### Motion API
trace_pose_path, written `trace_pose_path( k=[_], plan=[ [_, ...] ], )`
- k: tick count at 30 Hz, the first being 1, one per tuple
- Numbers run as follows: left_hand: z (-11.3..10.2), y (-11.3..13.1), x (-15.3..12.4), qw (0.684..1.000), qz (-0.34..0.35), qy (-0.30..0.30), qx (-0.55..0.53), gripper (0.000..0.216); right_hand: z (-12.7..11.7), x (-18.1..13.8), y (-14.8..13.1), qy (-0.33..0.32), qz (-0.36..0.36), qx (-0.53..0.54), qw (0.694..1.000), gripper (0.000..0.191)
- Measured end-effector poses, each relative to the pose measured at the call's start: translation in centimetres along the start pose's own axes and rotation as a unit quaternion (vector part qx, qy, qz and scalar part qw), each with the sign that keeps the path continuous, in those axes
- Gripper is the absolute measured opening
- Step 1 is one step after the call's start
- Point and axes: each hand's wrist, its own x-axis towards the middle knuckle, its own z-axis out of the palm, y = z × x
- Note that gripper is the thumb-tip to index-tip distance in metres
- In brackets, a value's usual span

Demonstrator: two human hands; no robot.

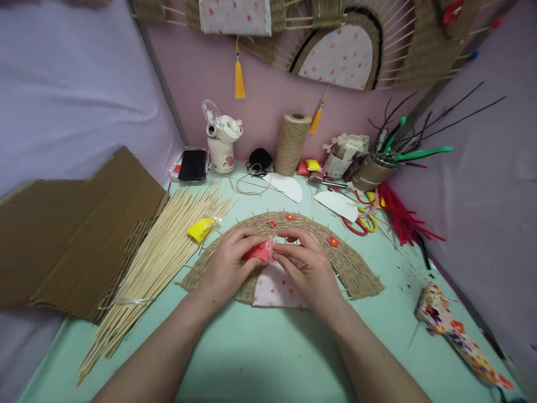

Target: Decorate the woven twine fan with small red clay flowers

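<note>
My left hand (230, 258) grips a small clear packet of red modelling clay (260, 251) between thumb and fingers. At the packet's right end, my right hand (308, 263) pinches the clear plastic. Both hands hover over a fan-shaped piece woven from twine (361, 275), which lies flat on the table. Red flowers with yellow centres, such as the flower (333, 242), sit on its outer band. White cloth with red dots (272, 288) covers its inner part, partly hidden by my hands. A packet of yellow clay (201, 229) rests to the left of my left hand.
Thin wooden sticks (155, 268) lie bundled at the left beside cardboard (96, 224). A twine spool (292, 144), a white mug-like container (221, 151) and a tool holder (373, 170) stand at the back. Scissors (356, 225) and a flower-patterned glue gun (453, 330) lie right.
</note>
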Motion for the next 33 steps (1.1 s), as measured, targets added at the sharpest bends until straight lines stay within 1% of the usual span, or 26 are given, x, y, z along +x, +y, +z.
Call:
trace_pose_path(
  k=[7, 14, 17, 20, 25, 28, 30, 31, 33],
  plan=[
    [0.6, 0.1, -0.2, 0.998, 0.034, 0.012, 0.059, 0.021, 0.6, -0.1, 0.5, -0.006, 0.042, 0.020, 0.999, 0.011],
    [1.3, -0.2, -0.5, 0.996, 0.021, -0.006, 0.088, 0.021, 1.1, -0.3, 0.5, -0.029, 0.100, 0.049, 0.993, 0.010],
    [1.4, -0.3, -0.6, 0.996, 0.014, 0.000, 0.093, 0.023, 1.3, -0.3, 0.5, -0.029, 0.098, 0.053, 0.993, 0.012],
    [1.5, -0.3, -0.6, 0.994, 0.026, 0.002, 0.103, 0.020, 1.6, -0.3, 0.4, -0.045, 0.096, 0.041, 0.994, 0.010],
    [1.2, 0.3, -0.6, 0.993, 0.031, -0.010, 0.111, 0.019, 1.8, -0.2, 0.0, -0.049, 0.112, 0.039, 0.992, 0.011],
    [0.4, 0.2, -0.4, 0.990, 0.011, 0.002, 0.140, 0.020, 1.4, 0.1, 0.0, -0.010, 0.157, 0.087, 0.984, 0.007],
    [-0.3, -0.4, -0.2, 0.983, -0.025, 0.015, 0.179, 0.022, 1.1, 0.3, 0.2, 0.028, 0.200, 0.146, 0.968, 0.007],
    [-0.6, -0.8, -0.1, 0.979, -0.048, 0.008, 0.198, 0.022, 0.9, 0.4, 0.3, 0.038, 0.219, 0.178, 0.959, 0.009],
    [-1.1, -1.4, -0.1, 0.968, -0.098, -0.034, 0.230, 0.022, 0.7, 0.6, 0.6, 0.030, 0.243, 0.229, 0.942, 0.012]
  ],
)
